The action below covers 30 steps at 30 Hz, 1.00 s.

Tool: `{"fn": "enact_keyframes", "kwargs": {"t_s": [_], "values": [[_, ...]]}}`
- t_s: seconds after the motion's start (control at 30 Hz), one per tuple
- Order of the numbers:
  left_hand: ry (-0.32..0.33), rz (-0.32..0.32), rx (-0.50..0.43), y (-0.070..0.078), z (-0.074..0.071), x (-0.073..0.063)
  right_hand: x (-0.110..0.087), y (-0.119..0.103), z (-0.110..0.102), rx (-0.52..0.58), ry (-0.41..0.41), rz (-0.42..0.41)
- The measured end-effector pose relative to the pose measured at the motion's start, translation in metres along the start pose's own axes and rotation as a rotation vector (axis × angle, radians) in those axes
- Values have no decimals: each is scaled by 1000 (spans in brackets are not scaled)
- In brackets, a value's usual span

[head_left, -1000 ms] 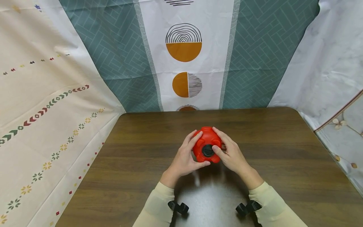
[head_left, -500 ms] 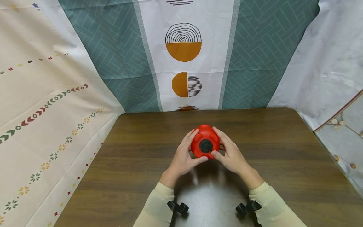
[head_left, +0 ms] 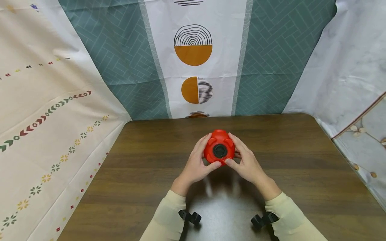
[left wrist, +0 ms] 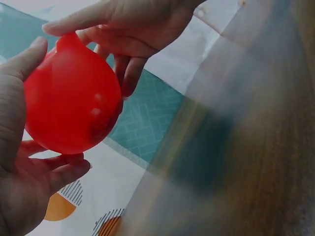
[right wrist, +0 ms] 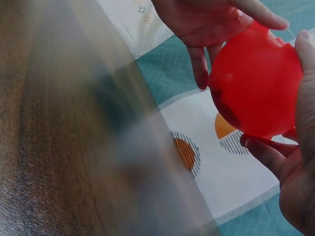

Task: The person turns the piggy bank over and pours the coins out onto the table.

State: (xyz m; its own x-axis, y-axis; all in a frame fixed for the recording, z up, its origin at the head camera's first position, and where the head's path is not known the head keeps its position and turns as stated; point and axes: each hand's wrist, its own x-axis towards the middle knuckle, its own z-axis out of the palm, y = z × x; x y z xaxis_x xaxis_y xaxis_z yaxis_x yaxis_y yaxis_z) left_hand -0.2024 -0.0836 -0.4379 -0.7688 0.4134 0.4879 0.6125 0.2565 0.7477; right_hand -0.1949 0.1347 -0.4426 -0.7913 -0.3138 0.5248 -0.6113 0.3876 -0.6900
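the thumb of the right hand (head_left: 248,164) has come off the black disc (head_left: 219,151) — it lies at the lower edge of the round red object (left wrist: 73,98), just beside the thumb of the left hand (head_left: 194,165), and the disc shows whole. for the work in hand, this looks like the object being turned and steadied between two hands. both hands curl round its sides, thumbs at the near edge, fingers behind and under it, holding it over the brown table (head_left: 144,174). against a second ago, the object sits slightly higher in the head view — its disc nearer the middle of its face
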Motion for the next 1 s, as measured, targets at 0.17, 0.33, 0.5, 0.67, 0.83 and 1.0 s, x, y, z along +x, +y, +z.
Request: {"fn": "enact_keyframes", "kwargs": {"t_s": [0.17,0.33,0.5,0.67,0.83,1.0], "values": [[3,7,-29,1,2,5,0,-1,-5,15,28,4],[14,15,-52,1,5,8,2,-20,-11,44,68,-37],[11,6,-96,9,5,10,5,-37,-16,53,91,-62],[5,-21,-190,33,0,10,5,-37,-14,88,103,-62],[36,-40,-234,41,1,12,5,-36,-12,67,148,-43],[88,-41,-220,38,6,13,5,-17,-5,53,218,-15]]}}
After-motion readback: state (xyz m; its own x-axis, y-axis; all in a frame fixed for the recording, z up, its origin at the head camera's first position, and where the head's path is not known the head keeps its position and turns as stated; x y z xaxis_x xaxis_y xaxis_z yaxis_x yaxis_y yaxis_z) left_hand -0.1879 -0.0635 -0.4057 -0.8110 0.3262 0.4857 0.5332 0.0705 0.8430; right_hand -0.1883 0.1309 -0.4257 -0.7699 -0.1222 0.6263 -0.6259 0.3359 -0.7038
